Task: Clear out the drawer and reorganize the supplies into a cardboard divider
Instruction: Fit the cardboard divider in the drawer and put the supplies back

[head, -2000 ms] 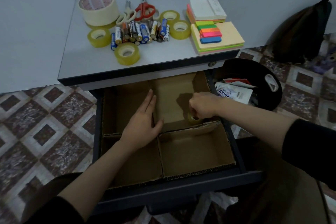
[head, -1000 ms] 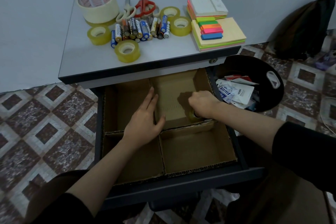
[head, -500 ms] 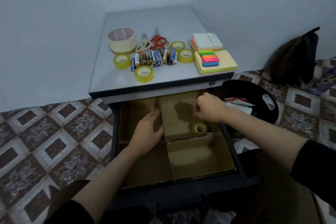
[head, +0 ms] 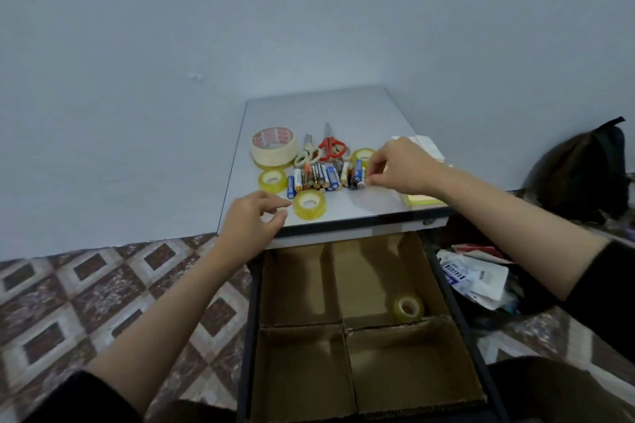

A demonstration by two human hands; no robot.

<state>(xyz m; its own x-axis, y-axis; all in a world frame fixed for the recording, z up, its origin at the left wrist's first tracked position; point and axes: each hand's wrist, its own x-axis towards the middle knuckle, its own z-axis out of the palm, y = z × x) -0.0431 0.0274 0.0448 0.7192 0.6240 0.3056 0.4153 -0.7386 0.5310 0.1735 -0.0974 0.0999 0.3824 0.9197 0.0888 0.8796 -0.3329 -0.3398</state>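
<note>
A cardboard divider (head: pixel 343 323) with four compartments fills the open drawer (head: pixel 253 319). One small yellow tape roll (head: pixel 408 308) lies in its back right compartment. On the cabinet top (head: pixel 343 110) are a big masking tape roll (head: pixel 274 147), two scissors (head: pixel 326 147), a row of batteries (head: pixel 323 177) and several small tape rolls (head: pixel 309 204). My left hand (head: pixel 252 220) hovers at the front edge beside the nearest roll, fingers loosely bent, holding nothing. My right hand (head: pixel 400 165) curls over the right end of the batteries; what lies under it is hidden.
Sticky note pads (head: pixel 424 200) lie on the cabinet's right side, partly behind my right arm. A black bin (head: pixel 481 319) with paper scraps stands right of the drawer, with a dark bag (head: pixel 584 175) behind it. The wall is close at the back and left.
Both hands left the drawer and rose to the cabinet top. The small tape roll that the right hand set down stays in the back right compartment. The view tilted up.
</note>
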